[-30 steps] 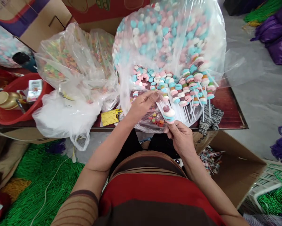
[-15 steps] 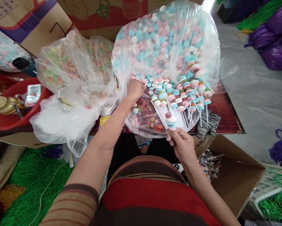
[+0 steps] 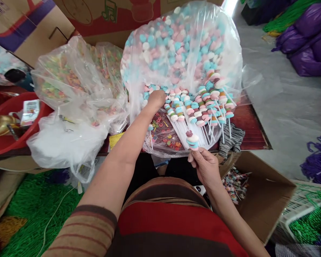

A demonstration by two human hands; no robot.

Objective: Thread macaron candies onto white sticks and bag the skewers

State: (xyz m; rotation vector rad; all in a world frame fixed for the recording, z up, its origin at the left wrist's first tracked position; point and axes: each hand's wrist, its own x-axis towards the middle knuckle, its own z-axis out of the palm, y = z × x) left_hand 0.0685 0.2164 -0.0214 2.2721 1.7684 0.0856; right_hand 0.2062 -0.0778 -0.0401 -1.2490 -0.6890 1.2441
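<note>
In my right hand, thumb and fingers pinch a candy skewer at its lower end, held upright in front of my body. White and blue discs are stacked on it, with a dark reddish ring on top. My left hand reaches into the loose pink, white and blue candy discs at the mouth of a big clear bag; its fingertips are hidden there. Just right of that hand lie rows of filled candy skewers with white sticks. Small coloured gummy rings are scattered on plastic nearer me.
Clear bags of ring candies stand left, beside a red basin with a gold-coloured container. A striped grey glove lies near the table's right edge. Below is an open cardboard box with wrapped sweets, beside a white crate.
My left hand has shifted slightly right across the loose discs. The right hand still holds the skewer. The whole view has slid a little, so things appear further left.
</note>
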